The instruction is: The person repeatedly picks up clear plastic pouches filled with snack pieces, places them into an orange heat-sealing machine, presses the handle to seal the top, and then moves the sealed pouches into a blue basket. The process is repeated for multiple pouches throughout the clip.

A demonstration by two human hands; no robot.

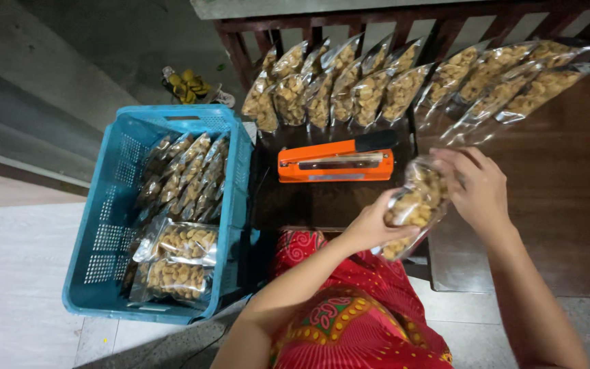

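Note:
Both my hands hold one clear snack bag (pixel 416 205) filled with pale brown pieces, just in front of an orange heat sealer (pixel 336 162) on the dark wooden table (pixel 568 205). My left hand (pixel 375 222) grips the bag's lower part from the left. My right hand (pixel 476 186) pinches its upper end from the right. The bag is tilted, its top end pointing toward the sealer.
Several filled bags (pixel 349 89) lean in rows at the back of the table, with more (pixel 507 82) to the right. A blue plastic crate (pixel 104 239) on the floor at left holds several packed bags (pixel 182 242). Yellow sandals (pixel 187 85) lie beyond it.

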